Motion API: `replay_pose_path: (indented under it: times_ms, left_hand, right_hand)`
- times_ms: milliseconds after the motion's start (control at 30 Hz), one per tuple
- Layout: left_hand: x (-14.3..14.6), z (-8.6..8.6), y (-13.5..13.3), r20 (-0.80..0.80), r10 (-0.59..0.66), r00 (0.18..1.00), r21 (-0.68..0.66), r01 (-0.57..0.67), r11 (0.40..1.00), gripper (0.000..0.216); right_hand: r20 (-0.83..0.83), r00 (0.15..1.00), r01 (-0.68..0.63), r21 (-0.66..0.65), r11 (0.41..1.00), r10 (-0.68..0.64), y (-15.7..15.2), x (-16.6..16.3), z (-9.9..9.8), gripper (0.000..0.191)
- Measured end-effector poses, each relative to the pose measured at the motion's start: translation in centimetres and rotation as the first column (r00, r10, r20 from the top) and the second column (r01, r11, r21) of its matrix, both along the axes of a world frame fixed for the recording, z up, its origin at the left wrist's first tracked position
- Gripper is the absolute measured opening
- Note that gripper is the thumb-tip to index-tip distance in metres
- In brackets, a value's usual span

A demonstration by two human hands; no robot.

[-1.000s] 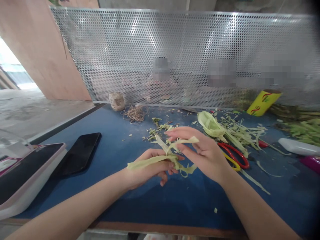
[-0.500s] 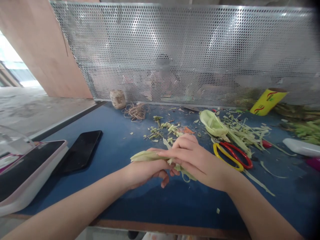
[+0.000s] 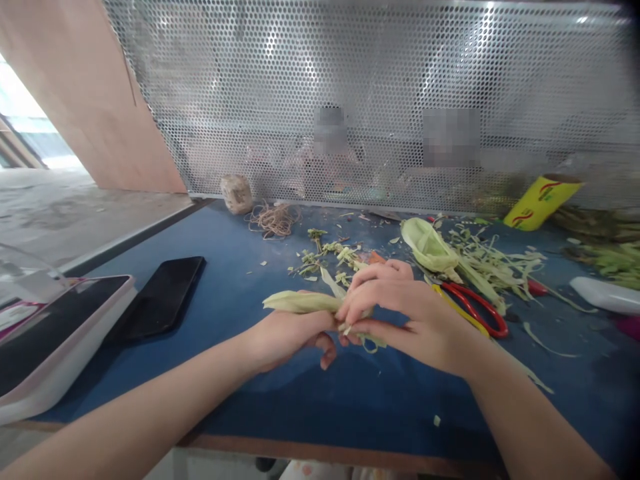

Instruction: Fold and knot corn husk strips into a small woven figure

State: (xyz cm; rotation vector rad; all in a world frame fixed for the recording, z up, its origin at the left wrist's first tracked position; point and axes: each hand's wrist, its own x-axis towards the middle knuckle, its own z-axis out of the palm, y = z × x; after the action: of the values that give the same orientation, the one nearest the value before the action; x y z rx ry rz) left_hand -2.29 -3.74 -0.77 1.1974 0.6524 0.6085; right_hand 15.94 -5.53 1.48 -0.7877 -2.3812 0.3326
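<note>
My left hand is wrapped round a bundle of pale green corn husk, whose pointed end sticks out to the left. At the bundle's right end, the thumb and fingers of my right hand pinch the husk, and thin strips dangle below them. Both hands meet just above the table, and the fingertips partly cover each other. To the right lies a cupped corn husk, near scissors with red and yellow handles, partly behind my right hand. Husk scraps are scattered beyond my hands.
A smartphone and a white-edged device lie on the blue table at left. Tangled twine sits by a pale roll. Shredded husk and a yellow tube are at right. A perforated metal panel stands behind.
My right hand has gone from lying flatter across the bundle to pinching its right end with arched fingers. More of the husk's left part shows now. My left hand keeps its hold.
</note>
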Motion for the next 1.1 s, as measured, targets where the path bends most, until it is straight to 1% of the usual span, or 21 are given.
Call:
replay_pose_path:
  times_ms: [167, 300, 433, 500, 600, 667, 767, 867, 1000, 1100]
  left_hand:
    - [0.05, 0.09, -0.14, -0.027, 0.012, 1.000, -0.038, -0.013, 0.999, 0.014]
    - [0.06, -0.06, -0.05, -0.057, 0.012, 0.998, -0.072, -0.016, 0.997, 0.014]
    - [0.00, -0.05, 0.17, -0.053, -0.012, 0.999, -0.070, 0.008, 0.998, 0.013]
    - [-0.03, -0.03, 0.23, -0.073, -0.014, 0.997, -0.036, 0.011, 0.999, 0.012]
    - [-0.04, -0.05, 0.23, -0.134, -0.007, 0.991, 0.076, 0.017, 0.997, 0.012]
    - [-0.03, -0.09, 0.18, -0.171, 0.010, 0.985, 0.157, 0.018, 0.987, 0.011]
    - [-0.01, -0.03, 0.08, -0.209, 0.037, 0.977, 0.238, 0.014, 0.971, 0.009]
    - [-0.04, 0.16, 0.02, -0.232, 0.047, 0.972, 0.269, 0.017, 0.963, 0.009]
    - [-0.14, 0.33, 0.04, -0.235, 0.028, 0.972, 0.284, 0.041, 0.958, 0.008]
    - [-0.18, 0.27, 0.06, -0.283, 0.036, 0.958, 0.315, 0.057, 0.947, 0.009]
  right_hand:
    - [0.070, 0.995, 0.067, 0.033, 0.997, -0.069, -0.20, 0.32, 0.09, 0.010]
    - [0.108, 0.991, 0.071, 0.070, 0.995, -0.078, -0.10, 0.32, 0.12, 0.011]
    - [0.120, 0.991, 0.048, 0.098, 0.994, -0.060, 0.05, 0.25, 0.08, 0.010]
    - [0.127, 0.989, 0.057, 0.118, 0.991, -0.072, 0.04, 0.28, 0.07, 0.010]
    - [0.142, 0.987, 0.057, 0.153, 0.987, -0.079, -0.12, 0.35, 0.08, 0.013]
    - [0.166, 0.982, 0.058, 0.163, 0.985, -0.086, -0.30, 0.34, 0.09, 0.016]
    - [0.202, 0.974, 0.071, 0.175, 0.982, -0.106, -0.53, 0.20, 0.08, 0.019]
    - [0.202, 0.974, 0.069, 0.181, 0.981, -0.106, -0.55, 0.05, 0.03, 0.018]
    - [0.144, 0.983, 0.089, 0.157, 0.984, -0.112, -0.43, 0.03, -0.16, 0.013]
    - [0.126, 0.987, 0.083, 0.150, 0.985, -0.103, -0.40, 0.14, -0.29, 0.014]
